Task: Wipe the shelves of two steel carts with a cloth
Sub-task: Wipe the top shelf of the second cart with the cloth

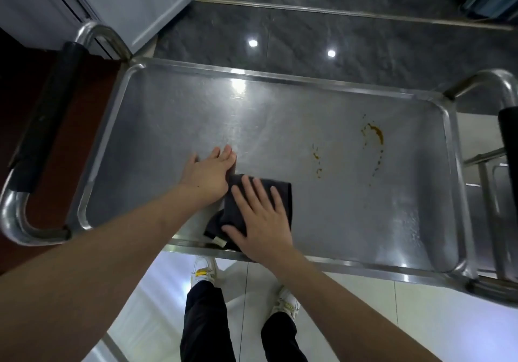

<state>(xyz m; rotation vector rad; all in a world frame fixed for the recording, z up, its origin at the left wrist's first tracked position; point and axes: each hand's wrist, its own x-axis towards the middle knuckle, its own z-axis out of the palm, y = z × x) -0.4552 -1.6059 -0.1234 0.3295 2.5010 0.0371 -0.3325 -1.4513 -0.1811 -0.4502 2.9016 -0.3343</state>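
Observation:
The steel cart's top shelf [173, 126] fills the middle of the head view. A dark grey cloth [283, 193] lies folded on it near the front rim. My right hand [260, 221] presses flat on the cloth, fingers spread. My left hand [208, 174] lies flat on the bare steel just left of the cloth, its edge touching the cloth's corner. Brown stains [374, 134] and smaller brown spots [318, 160] mark the shelf to the right of the cloth.
The cart has a curved handle with a black grip on the left [44, 126] and another on the right [508, 137]. A second steel cart [485, 182] shows at the right edge. A white cabinet [134, 3] stands at the back left on dark glossy floor.

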